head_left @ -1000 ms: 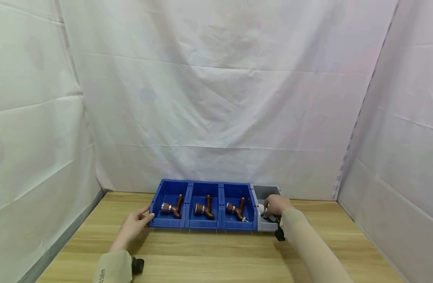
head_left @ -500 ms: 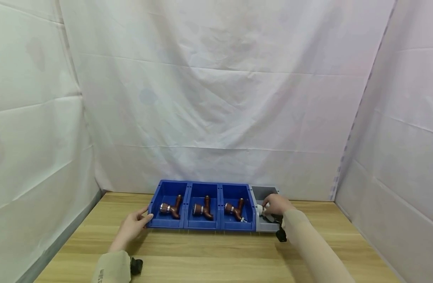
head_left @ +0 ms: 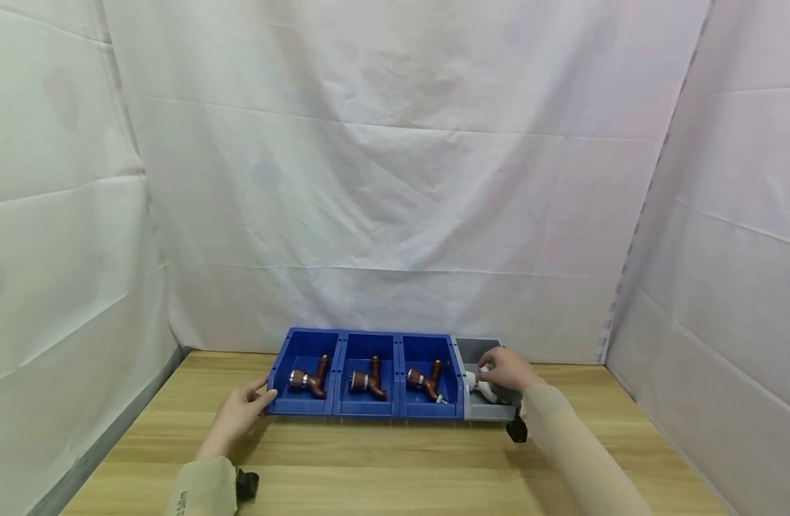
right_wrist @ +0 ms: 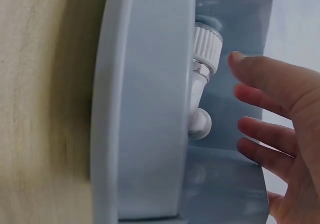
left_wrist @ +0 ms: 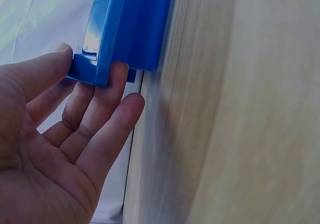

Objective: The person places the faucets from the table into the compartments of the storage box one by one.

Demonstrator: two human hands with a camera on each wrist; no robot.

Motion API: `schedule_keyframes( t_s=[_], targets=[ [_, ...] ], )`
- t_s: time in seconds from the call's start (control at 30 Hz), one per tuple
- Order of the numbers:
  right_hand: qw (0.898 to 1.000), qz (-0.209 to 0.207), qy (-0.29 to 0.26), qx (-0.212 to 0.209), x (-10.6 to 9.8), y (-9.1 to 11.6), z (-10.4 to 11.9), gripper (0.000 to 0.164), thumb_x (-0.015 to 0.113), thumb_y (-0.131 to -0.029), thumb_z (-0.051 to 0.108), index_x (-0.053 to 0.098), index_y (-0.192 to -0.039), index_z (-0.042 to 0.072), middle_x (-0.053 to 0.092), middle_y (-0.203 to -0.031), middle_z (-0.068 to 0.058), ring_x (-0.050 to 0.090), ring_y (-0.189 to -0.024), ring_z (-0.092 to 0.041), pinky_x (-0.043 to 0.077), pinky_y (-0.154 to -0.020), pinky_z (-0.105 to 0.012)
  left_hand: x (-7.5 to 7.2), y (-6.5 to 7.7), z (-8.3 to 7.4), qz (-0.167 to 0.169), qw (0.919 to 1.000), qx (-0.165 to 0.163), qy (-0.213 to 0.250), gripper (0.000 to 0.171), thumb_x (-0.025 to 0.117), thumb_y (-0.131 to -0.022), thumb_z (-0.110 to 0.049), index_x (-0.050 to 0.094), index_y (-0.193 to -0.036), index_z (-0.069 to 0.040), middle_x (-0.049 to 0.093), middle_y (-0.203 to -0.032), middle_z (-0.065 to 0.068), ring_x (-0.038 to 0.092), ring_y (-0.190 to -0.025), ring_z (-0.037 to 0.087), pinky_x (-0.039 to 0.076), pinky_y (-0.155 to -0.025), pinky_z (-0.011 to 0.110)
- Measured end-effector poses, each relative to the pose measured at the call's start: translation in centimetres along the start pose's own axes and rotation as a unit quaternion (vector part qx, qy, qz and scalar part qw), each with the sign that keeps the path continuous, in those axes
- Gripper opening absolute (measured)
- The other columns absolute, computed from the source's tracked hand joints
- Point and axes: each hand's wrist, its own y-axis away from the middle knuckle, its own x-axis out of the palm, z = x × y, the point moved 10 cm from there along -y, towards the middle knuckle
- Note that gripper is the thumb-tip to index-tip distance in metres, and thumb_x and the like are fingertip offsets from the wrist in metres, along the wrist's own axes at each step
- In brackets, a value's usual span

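My left hand (head_left: 239,410) grips the front left corner of the leftmost blue bin (head_left: 300,407). In the left wrist view the thumb lies on one side of its blue lip (left_wrist: 105,43) and fingers reach under the other. At the row's right end, a white tap (head_left: 487,391) with a ribbed knob (right_wrist: 207,47) lies in the grey bin (head_left: 490,413). Over that bin is my right hand (head_left: 507,369); the right wrist view has its fingers loosely bent, apart from the tap and holding nothing. The bin's front wall hides part of the tap there.
Three joined blue bins each hold a brown tap, at left (head_left: 317,385), middle (head_left: 369,384) and right (head_left: 427,384). The row stands on a wooden table (head_left: 369,466), close to a white cloth wall (head_left: 395,215). More cloth hangs at both sides.
My right hand has let go of the white tap and drawn slightly off it, so more of the tap shows. The left hand keeps its hold; the head view has shifted slightly.
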Motion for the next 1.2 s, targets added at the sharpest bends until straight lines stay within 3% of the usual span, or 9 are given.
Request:
schedule_keyframes(
  t_s=[0.2,0.47,0.67,0.9,1.2],
  targets=[
    [0.999,-0.037,0.008,-0.022,-0.8,0.5,-0.2,0.023,0.074,-0.086,0.023,0.074,-0.101,0.006,0.061,-0.119,-0.016,0.056,-0.111,-0.037,0.045,-0.089,-0.053,0.1,0.0,-0.1,0.001,1.0,-0.004,-0.008,0.053,0.061,-0.097,-0.021,0.045,-0.141,0.005,0.059,-0.073,0.007,0.054,-0.063,0.02,0.042,-0.052,0.029],
    [0.996,-0.082,-0.01,-0.034,-2.0,1.6,-0.7,0.027,0.071,-0.089,0.023,0.071,-0.107,0.004,0.048,-0.136,-0.027,0.045,-0.123,-0.047,0.037,-0.096,-0.06,0.3,-0.6,-0.2,0.006,0.9999,0.002,-0.009,0.055,0.06,-0.098,-0.023,0.043,-0.142,0.006,0.06,-0.075,0.007,0.055,-0.065,0.021,0.043,-0.054,0.029],
    [0.992,-0.12,-0.032,-0.033,-2.5,1.9,-0.7,0.039,0.073,-0.088,0.025,0.066,-0.118,0.002,0.044,-0.14,-0.027,0.042,-0.126,-0.048,0.034,-0.098,-0.062,-0.3,-0.6,0.4,0.005,0.9998,0.0,-0.019,0.056,0.059,-0.098,-0.024,0.042,-0.142,0.007,0.062,-0.08,0.008,0.057,-0.068,0.021,0.045,-0.057,0.03],
    [0.99,-0.118,-0.065,-0.035,-2.1,1.6,-0.9,0.064,0.073,-0.087,0.036,0.052,-0.137,0.001,0.044,-0.142,-0.024,0.041,-0.128,-0.045,0.033,-0.1,-0.061,-1.7,-0.2,1.0,-0.005,0.9993,-0.013,-0.036,0.056,0.058,-0.099,-0.023,0.04,-0.142,0.008,0.062,-0.083,0.01,0.056,-0.069,0.022,0.046,-0.058,0.032],
    [0.987,-0.134,-0.083,-0.044,-3.5,2.0,-2.1,0.072,0.075,-0.085,0.032,0.044,-0.139,-0.005,0.044,-0.139,-0.029,0.04,-0.126,-0.049,0.03,-0.1,-0.064,-1.7,-1.5,0.3,-0.004,0.9978,-0.004,-0.066,0.057,0.058,-0.099,-0.028,0.042,-0.143,0.004,0.064,-0.089,0.011,0.057,-0.072,0.022,0.044,-0.061,0.035]
  ],
)
